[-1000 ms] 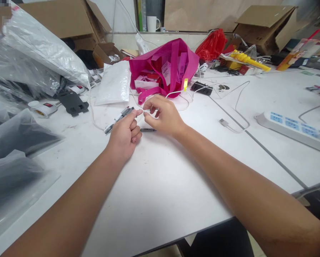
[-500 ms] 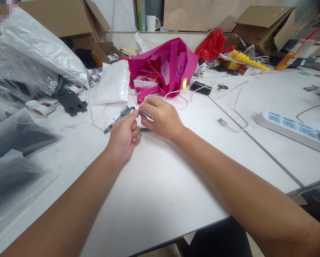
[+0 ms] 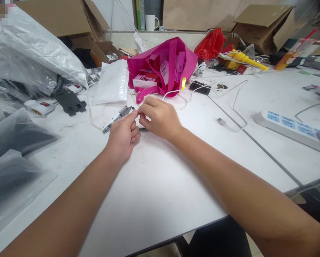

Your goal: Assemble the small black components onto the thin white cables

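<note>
My left hand (image 3: 124,134) is closed, its thumb and forefinger pinched together at the middle of the white table (image 3: 154,185). Against those fingertips, my right hand (image 3: 158,116) is also pinching, curled over from the right. Whatever sits between the fingertips is too small and covered to make out. Several pens (image 3: 117,118) with clear and dark barrels lie in a bundle just behind my left hand, partly hidden by it. Under my right hand the edge of a dark, thin object (image 3: 143,129) shows on the table.
Behind the hands stands a pink bag (image 3: 141,66) of small boxes, beside a white padded envelope (image 3: 111,84). Plastic-wrapped packages (image 3: 18,132) crowd the left. A USB cable (image 3: 221,121) and a power strip (image 3: 288,126) lie to the right, near a black socket block (image 3: 200,87).
Both hands hold nearly the same pose, fingertips together. The dark stick-like piece glimpsed between the right fingers earlier is now hidden. The view has shifted very slightly.
</note>
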`<state>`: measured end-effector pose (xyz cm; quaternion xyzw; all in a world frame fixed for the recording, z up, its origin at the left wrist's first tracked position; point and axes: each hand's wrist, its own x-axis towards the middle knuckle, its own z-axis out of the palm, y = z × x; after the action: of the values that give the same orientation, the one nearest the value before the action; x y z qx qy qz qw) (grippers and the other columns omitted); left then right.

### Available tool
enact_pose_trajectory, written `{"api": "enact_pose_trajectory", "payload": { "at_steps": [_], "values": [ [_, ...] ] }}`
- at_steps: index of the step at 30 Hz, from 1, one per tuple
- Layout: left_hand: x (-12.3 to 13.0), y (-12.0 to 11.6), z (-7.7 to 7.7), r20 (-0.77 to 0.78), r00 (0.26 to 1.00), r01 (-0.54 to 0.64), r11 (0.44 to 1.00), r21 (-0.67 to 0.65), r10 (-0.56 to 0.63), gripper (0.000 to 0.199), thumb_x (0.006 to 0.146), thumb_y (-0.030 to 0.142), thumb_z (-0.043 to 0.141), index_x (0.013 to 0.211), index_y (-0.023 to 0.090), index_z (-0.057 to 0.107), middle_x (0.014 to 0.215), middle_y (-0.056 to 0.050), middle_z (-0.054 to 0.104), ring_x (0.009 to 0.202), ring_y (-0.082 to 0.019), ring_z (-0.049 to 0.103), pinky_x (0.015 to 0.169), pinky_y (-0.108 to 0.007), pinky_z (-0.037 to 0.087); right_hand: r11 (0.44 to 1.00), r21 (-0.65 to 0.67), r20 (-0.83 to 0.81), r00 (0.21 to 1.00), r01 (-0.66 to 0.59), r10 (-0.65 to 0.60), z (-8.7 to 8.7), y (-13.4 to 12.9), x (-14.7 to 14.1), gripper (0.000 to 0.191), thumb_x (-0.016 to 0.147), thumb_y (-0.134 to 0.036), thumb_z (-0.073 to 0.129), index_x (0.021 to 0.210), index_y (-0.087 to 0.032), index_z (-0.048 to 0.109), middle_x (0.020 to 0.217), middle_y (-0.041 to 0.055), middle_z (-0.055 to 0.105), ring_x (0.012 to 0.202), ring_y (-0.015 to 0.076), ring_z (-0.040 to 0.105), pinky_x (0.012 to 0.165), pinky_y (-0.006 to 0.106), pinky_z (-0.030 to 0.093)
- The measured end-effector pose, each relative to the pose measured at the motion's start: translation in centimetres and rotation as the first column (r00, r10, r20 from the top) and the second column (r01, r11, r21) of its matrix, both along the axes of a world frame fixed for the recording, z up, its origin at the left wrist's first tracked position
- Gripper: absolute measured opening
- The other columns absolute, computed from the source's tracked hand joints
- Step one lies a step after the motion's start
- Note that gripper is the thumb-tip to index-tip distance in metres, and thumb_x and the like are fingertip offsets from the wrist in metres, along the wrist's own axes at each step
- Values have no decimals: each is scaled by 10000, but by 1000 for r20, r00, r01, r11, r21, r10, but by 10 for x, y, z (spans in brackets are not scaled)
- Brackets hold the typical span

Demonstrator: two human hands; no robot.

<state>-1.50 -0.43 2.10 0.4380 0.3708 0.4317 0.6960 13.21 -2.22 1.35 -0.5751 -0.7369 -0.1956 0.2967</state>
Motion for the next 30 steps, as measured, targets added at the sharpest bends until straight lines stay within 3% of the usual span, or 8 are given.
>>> {"api": "enact_pose_trajectory", "payload": {
  "at_steps": [7, 17, 26, 30],
  "values": [
    [-1, 1, 1, 13, 1000, -11, 1000, -9, 11, 388, 915, 315, 747, 720, 220, 425, 548, 120, 202, 432, -53, 145, 384, -223, 199, 1000, 6, -10, 1000, -9, 9, 1, -2, 0, 238, 978, -146, 523, 1034, -174, 753, 1057, 76, 721, 869, 180, 600, 664, 319, 304],
    [3, 0, -2, 11, 1000, -14, 1000, -10, 14, 431, 935, 327, 732, 701, 224, 386, 552, 118, 193, 430, -50, 148, 383, -217, 202, 1000, 9, 66, 997, 29, -30, 0, 2, -2, 250, 955, -118, 514, 919, -165, 757, 938, 59, 710, 761, 164, 548, 642, 338, 258],
    [1, 1, -1, 18, 1000, 0, 1000, -14, 1, 431, 916, 331, 756, 705, 221, 398, 548, 122, 202, 432, -50, 146, 385, -218, 203, 999, 37, 7, 999, 32, -32, -4, 4, -2, 242, 962, -158, 521, 925, -158, 760, 965, 55, 732, 732, 145, 554, 633, 322, 278],
    [0, -1, 2, 11, 1000, -2, 1000, -25, 2, 317, 910, 324, 759, 756, 203, 510, 543, 126, 204, 428, -53, 153, 385, -214, 203, 999, 39, -35, 999, 37, -36, -3, 4, 0, 236, 962, -162, 516, 932, -153, 750, 987, 64, 739, 735, 146, 562, 631, 320, 290]
  ]
}}
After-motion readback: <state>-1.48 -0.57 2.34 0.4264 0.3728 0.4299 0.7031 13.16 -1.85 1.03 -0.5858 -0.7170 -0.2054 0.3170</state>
